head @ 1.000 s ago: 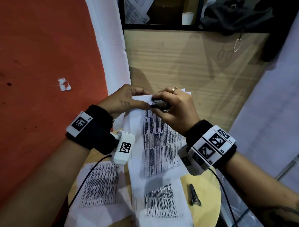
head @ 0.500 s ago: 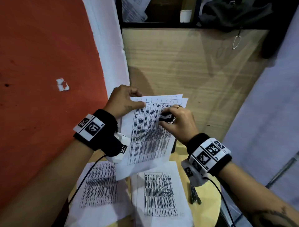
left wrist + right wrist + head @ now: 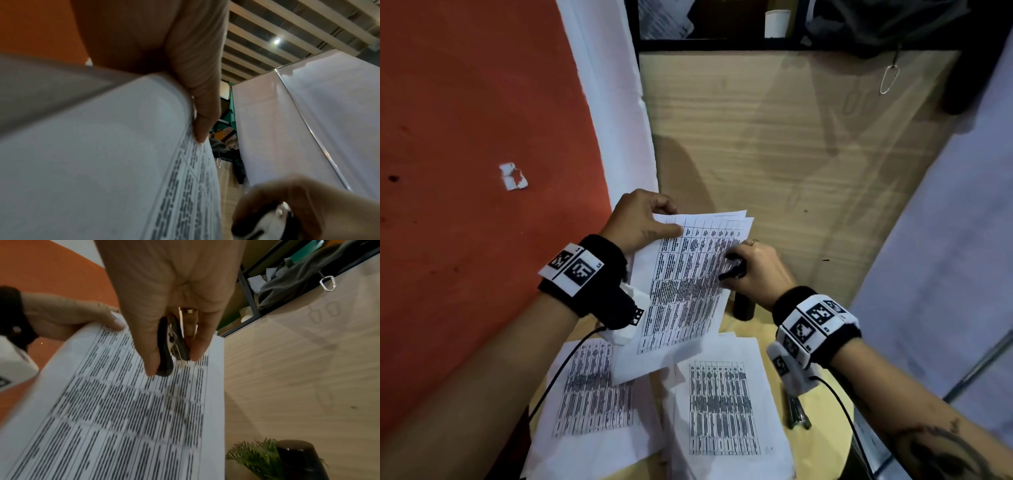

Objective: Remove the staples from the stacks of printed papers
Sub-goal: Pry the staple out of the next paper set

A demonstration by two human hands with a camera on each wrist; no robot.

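Two hands: left hand [image 3: 643, 219] pinches the stapled stack [image 3: 688, 274] at its top left corner, thumb on the print; right hand [image 3: 753, 270] fingers are closed round the staple remover [image 3: 732, 269].
Change: a second ago the remover sat at the stack's top edge; it is now lower, beside the right edge, clear of the corner.
Meaning: that staple is probably out.
Where: stack held above the table [image 3: 822, 442], over two loose piles.
Materials: thin, limp printed sheets; hard black remover with metal claws.

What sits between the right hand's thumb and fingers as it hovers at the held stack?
In the right wrist view, the right hand pinches a black staple remover, just over the held stack.
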